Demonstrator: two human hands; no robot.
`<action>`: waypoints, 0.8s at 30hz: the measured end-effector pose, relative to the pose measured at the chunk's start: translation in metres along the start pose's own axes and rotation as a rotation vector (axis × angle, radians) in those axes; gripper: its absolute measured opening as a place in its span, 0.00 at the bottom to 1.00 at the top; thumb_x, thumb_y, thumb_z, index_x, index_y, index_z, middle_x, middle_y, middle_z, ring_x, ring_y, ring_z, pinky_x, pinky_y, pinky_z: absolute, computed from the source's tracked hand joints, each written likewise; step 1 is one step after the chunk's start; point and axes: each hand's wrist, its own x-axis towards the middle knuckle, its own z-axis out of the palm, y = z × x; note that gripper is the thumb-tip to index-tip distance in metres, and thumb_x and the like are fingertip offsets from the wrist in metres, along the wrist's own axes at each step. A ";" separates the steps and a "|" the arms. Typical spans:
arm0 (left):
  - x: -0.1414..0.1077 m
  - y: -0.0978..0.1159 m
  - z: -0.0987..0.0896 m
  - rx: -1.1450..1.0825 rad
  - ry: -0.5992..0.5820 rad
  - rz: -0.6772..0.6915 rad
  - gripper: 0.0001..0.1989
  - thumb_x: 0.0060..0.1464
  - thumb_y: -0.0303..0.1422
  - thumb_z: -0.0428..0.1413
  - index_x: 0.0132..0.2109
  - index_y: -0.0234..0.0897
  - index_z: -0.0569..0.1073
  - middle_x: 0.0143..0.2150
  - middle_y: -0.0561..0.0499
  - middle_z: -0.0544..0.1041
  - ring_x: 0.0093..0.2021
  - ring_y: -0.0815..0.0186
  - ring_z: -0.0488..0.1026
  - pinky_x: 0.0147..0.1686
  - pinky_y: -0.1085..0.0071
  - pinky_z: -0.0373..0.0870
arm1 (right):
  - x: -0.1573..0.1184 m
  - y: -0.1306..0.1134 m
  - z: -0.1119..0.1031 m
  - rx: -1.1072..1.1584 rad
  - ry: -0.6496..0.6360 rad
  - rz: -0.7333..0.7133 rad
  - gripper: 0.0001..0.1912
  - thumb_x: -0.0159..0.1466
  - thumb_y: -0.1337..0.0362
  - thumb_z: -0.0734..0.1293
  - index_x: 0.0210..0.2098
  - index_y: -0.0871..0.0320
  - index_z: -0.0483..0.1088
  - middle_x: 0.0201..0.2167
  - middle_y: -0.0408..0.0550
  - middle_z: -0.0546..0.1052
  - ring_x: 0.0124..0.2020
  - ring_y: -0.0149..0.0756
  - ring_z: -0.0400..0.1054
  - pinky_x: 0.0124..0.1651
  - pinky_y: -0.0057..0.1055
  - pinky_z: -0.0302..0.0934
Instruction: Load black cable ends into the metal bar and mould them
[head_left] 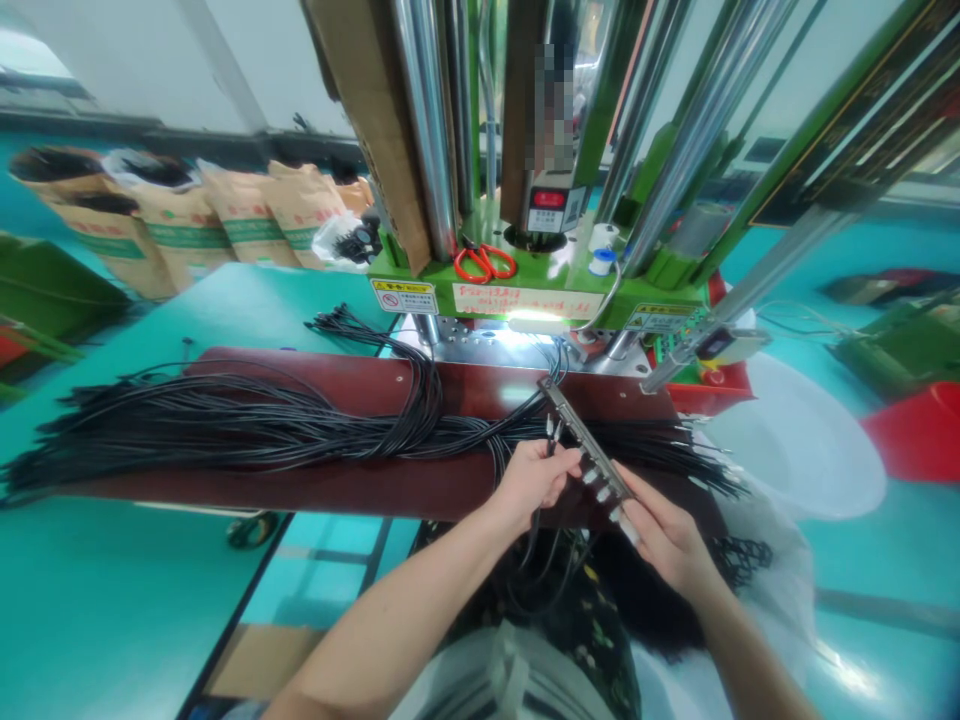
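Note:
A metal bar (579, 430) with several small silver connectors along its lower side lies slanted above the dark red board (450, 490). My right hand (667, 535) grips the bar's lower right end, thumb and fingers on both sides. My left hand (536, 480) is closed in a pinch at the bar's near side, on black cable with silver tips beside the thumb. Loops of cable hang below that hand. A long bundle of black cables (262, 420) stretches across the board, passing behind the bar.
Behind the board stands a green press (442, 295) with steel columns, a lit work area, red scissors (484, 264) and a blue-white spool (602, 262). Paper sacks (180, 225) stand at the back left. At the right are a white tub (802, 440) and a red container (919, 435).

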 end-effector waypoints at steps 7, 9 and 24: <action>-0.003 0.006 -0.002 0.317 0.102 0.197 0.24 0.49 0.51 0.48 0.22 0.34 0.64 0.14 0.58 0.59 0.14 0.78 0.54 0.15 0.77 0.49 | 0.000 -0.008 0.003 0.133 0.104 0.113 0.28 0.53 0.49 0.67 0.50 0.55 0.69 0.33 0.50 0.74 0.20 0.28 0.60 0.16 0.22 0.52; -0.005 0.010 -0.005 0.366 0.101 0.228 0.25 0.51 0.51 0.45 0.19 0.35 0.59 0.15 0.58 0.58 0.15 0.77 0.54 0.16 0.77 0.50 | -0.001 -0.013 0.004 0.241 0.129 0.127 0.26 0.51 0.51 0.69 0.47 0.54 0.71 0.39 0.51 0.74 0.27 0.32 0.64 0.19 0.22 0.55; 0.002 0.006 -0.005 0.041 -0.217 0.019 0.27 0.50 0.48 0.50 0.15 0.37 0.50 0.11 0.59 0.50 0.12 0.77 0.52 0.15 0.75 0.44 | -0.003 -0.020 0.002 0.275 0.084 0.204 0.28 0.52 0.52 0.69 0.50 0.57 0.69 0.21 0.45 0.69 0.16 0.23 0.51 0.14 0.19 0.40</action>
